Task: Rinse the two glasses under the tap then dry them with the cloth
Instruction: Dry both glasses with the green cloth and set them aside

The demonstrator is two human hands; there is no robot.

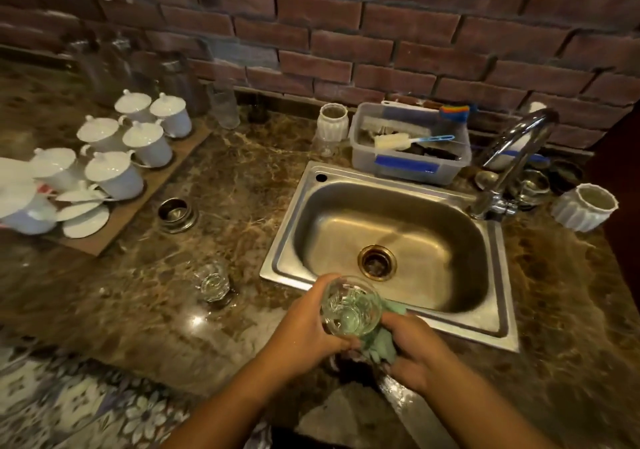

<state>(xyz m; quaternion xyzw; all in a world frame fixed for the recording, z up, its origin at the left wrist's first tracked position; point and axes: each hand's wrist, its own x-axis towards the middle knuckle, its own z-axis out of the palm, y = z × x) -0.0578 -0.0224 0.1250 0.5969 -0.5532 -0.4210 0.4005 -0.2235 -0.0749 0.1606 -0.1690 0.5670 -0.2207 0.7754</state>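
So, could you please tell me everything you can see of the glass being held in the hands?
The glass is clear, with a cut pattern and a thick base, and looks empty. It is held above the near edge of the sink, tilted so its mouth faces the camera. The left hand grips one side; the right hand presses a green cloth against the other side.

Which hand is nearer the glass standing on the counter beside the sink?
Left. The left hand, gripping the other glass, is right of the standing glass; the right hand, holding the green cloth, lies farther right again.
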